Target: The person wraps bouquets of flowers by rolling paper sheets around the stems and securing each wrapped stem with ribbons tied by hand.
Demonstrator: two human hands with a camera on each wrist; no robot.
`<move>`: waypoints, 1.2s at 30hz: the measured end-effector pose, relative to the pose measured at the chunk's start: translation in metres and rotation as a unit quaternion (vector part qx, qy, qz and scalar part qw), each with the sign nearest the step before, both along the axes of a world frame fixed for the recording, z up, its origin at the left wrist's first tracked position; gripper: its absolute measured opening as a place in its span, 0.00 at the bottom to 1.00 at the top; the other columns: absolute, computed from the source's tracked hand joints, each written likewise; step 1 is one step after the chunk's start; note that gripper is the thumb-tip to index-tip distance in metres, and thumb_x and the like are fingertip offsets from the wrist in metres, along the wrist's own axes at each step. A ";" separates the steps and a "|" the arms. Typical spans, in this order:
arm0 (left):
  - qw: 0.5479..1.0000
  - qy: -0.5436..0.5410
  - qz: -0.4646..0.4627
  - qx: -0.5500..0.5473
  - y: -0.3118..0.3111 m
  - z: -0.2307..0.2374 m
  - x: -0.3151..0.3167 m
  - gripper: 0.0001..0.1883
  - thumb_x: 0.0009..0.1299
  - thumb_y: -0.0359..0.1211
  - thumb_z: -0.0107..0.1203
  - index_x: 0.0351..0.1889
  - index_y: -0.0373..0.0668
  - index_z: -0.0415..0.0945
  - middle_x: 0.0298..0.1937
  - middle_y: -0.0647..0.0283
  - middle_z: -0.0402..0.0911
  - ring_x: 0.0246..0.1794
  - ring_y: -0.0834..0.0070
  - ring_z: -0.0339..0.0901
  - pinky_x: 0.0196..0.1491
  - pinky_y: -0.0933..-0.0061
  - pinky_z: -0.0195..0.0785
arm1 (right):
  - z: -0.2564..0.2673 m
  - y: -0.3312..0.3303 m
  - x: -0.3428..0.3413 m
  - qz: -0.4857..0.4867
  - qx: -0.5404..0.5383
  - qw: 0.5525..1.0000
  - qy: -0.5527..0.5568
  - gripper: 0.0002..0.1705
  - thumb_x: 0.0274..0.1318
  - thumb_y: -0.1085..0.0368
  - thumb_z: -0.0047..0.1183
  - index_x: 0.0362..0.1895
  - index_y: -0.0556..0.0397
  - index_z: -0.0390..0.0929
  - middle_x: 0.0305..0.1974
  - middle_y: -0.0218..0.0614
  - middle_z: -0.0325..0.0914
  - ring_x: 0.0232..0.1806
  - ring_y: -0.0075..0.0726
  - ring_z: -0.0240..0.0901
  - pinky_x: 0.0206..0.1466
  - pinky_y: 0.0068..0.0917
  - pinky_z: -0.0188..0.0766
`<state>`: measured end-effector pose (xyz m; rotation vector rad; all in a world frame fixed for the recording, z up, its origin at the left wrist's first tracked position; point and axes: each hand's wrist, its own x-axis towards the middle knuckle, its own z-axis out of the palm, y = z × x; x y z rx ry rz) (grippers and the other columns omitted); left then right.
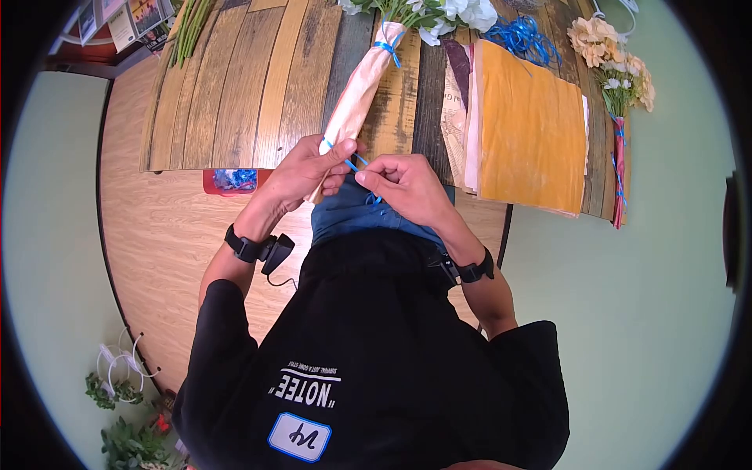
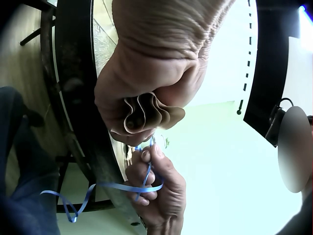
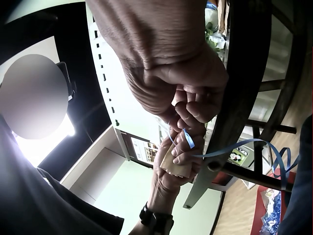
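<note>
A bouquet of white flowers lies over the table's near edge, its stems rolled in cream wrapping paper with a blue ribbon bow near the blooms. My left hand grips the lower end of the wrapped stems, and the folded paper end pokes out of the fist in the left wrist view. Around this lower part runs a second blue ribbon. My right hand pinches that ribbon between thumb and fingers, close beside the left hand. A loose ribbon tail hangs below the hands.
Stacked wrapping sheets, orange on top, lie on the wooden table at right. Behind them is a tangle of blue ribbon. A finished-looking peach bouquet rests at the right edge, green stems at far left. A red bin stands below.
</note>
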<state>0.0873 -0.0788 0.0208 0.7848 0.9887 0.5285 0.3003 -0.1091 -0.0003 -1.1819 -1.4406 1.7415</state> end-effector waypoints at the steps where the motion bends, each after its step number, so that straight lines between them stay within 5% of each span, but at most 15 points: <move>1: 1.000 0.004 0.002 0.008 0.000 0.000 0.001 0.24 0.78 0.49 0.55 0.51 0.34 0.76 0.20 0.75 0.64 0.16 0.86 0.60 0.21 0.80 0.57 | 0.000 0.000 0.000 0.003 0.001 1.000 0.003 0.12 0.68 0.64 0.60 0.37 0.62 0.82 0.26 0.22 0.77 0.27 0.10 0.66 0.28 0.16 0.62; 12: 0.998 0.064 0.002 0.004 -0.001 0.002 0.006 0.23 0.77 0.50 0.55 0.47 0.35 0.79 0.19 0.74 0.65 0.15 0.85 0.60 0.19 0.79 0.55 | 0.007 -0.002 0.002 0.016 0.019 0.999 -0.037 0.11 0.66 0.64 0.60 0.38 0.62 0.83 0.23 0.23 0.76 0.25 0.11 0.65 0.27 0.17 0.62; 18: 0.997 0.072 0.009 0.012 -0.003 0.001 0.006 0.23 0.76 0.50 0.57 0.44 0.36 0.78 0.20 0.73 0.66 0.16 0.85 0.62 0.18 0.79 0.55 | 0.019 -0.006 0.012 0.049 0.064 0.996 -0.024 0.12 0.70 0.65 0.54 0.47 0.61 0.83 0.25 0.28 0.78 0.23 0.16 0.69 0.27 0.17 0.66; 20: 0.998 0.062 0.009 0.010 -0.002 -0.002 0.006 0.23 0.74 0.51 0.59 0.40 0.36 0.77 0.21 0.71 0.69 0.17 0.84 0.64 0.19 0.79 0.58 | 0.018 -0.009 0.016 -0.023 0.043 0.997 0.053 0.14 0.72 0.65 0.52 0.53 0.61 0.80 0.26 0.29 0.78 0.22 0.17 0.70 0.26 0.16 0.66; 23: 0.997 0.071 0.023 0.012 -0.005 -0.006 0.007 0.23 0.74 0.51 0.61 0.37 0.38 0.73 0.21 0.71 0.69 0.16 0.84 0.64 0.18 0.79 0.57 | 0.021 -0.006 0.024 -0.044 -0.001 0.999 0.027 0.15 0.73 0.64 0.51 0.54 0.62 0.78 0.27 0.30 0.79 0.22 0.17 0.71 0.25 0.16 0.66; 28: 0.997 0.069 0.016 0.040 -0.006 -0.006 0.008 0.23 0.73 0.51 0.61 0.36 0.39 0.72 0.20 0.70 0.69 0.16 0.84 0.65 0.19 0.79 0.59 | 0.036 0.004 0.033 0.000 -0.070 0.997 -0.020 0.15 0.71 0.61 0.54 0.45 0.64 0.81 0.24 0.34 0.80 0.18 0.21 0.74 0.23 0.18 0.69; 36: 0.991 0.068 -0.010 0.112 -0.009 -0.011 0.007 0.22 0.73 0.49 0.62 0.38 0.36 0.73 0.20 0.70 0.70 0.16 0.84 0.67 0.19 0.79 0.60 | 0.049 0.019 0.027 -0.023 -0.125 0.989 0.078 0.15 0.69 0.63 0.56 0.40 0.66 0.81 0.22 0.36 0.79 0.16 0.23 0.73 0.16 0.19 0.68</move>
